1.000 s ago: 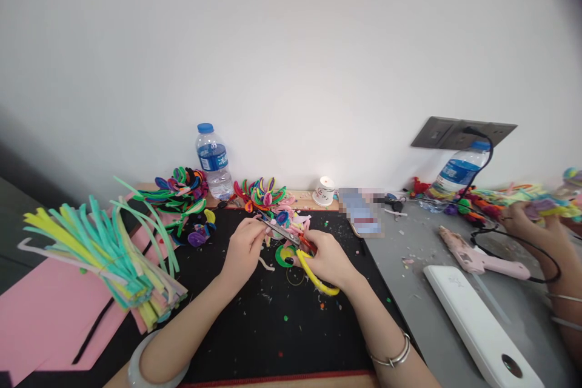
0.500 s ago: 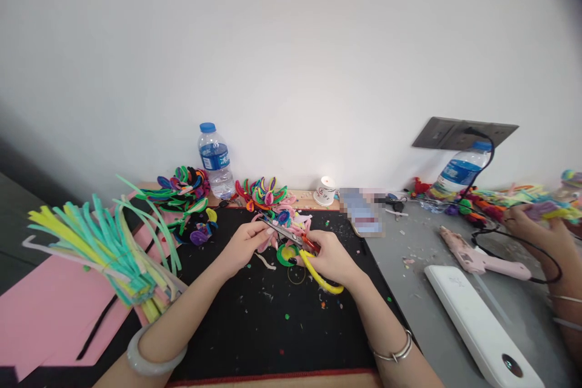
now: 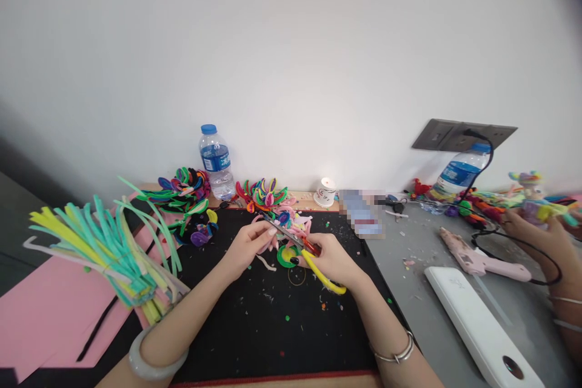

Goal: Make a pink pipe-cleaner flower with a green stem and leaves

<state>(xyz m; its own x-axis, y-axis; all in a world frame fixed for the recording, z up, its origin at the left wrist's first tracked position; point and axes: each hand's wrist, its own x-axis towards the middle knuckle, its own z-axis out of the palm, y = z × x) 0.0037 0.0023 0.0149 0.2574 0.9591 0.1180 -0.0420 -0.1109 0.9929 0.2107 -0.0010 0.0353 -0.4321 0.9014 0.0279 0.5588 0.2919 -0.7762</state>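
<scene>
The right hand (image 3: 334, 260) is closed around the yellow handles of the scissors (image 3: 291, 237), with the fingers through the loops. The blades point up and to the left, toward the left hand (image 3: 248, 247), and they are only narrowly apart. The left hand has its fingers pinched together on a small pink piece (image 3: 269, 244) just at the blades; the piece is too small to tell its exact form. Both hands are above the far part of the black mat (image 3: 273, 327), which is covered with small coloured scraps. A green ring (image 3: 282, 257) lies on the mat between the two hands, just under the scissors.

At the left a bundle of teal and yellow strips (image 3: 104, 248) rests on a pink sheet (image 3: 40, 315). Behind the hands, near the wall, are two heaps of coloured loops (image 3: 182, 191) – one beside a water bottle (image 3: 217, 162), the other in the middle – and a small white cup (image 3: 324, 192).

On the grey table at the right lie a pink glue gun (image 3: 473, 257) and a long white device (image 3: 482, 327). Another person's hand (image 3: 541, 236) (at the far right edge) holds something colourful, blurred.
</scene>
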